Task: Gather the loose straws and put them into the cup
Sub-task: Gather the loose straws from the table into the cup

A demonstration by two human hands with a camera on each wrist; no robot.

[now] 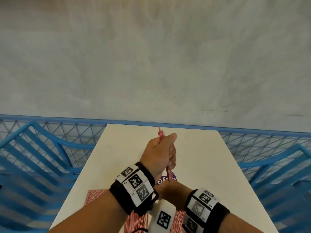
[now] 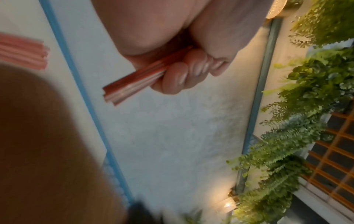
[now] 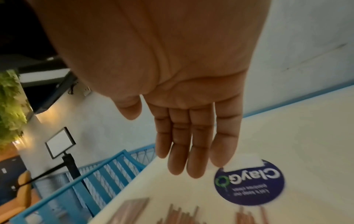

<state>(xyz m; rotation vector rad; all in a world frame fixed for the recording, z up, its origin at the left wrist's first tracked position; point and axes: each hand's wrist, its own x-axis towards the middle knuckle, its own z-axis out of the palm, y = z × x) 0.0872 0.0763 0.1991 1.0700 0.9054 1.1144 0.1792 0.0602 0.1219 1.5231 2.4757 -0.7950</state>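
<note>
My left hand (image 1: pixel 159 152) grips a bundle of red-and-white striped straws (image 1: pixel 169 174) above the white table (image 1: pixel 202 157). The bundle pokes out past the thumb and below the little finger. In the left wrist view the curled fingers (image 2: pixel 184 72) wrap the bundle (image 2: pixel 132 83). My right hand (image 3: pixel 184 151) is flat with straight fingers and holds nothing; it hovers over the table near a purple round sticker (image 3: pixel 249 181). In the head view it lies mostly hidden under my left wrist. Loose straws (image 1: pixel 96 195) lie spread at the table's near edge. No cup shows in any view.
Blue slatted chairs stand left (image 1: pixel 33 148) and right (image 1: pixel 277 165) of the table. A blue mesh railing (image 1: pixel 67 128) runs behind it against a grey wall. More loose straws (image 3: pixel 182 215) lie just below my right hand.
</note>
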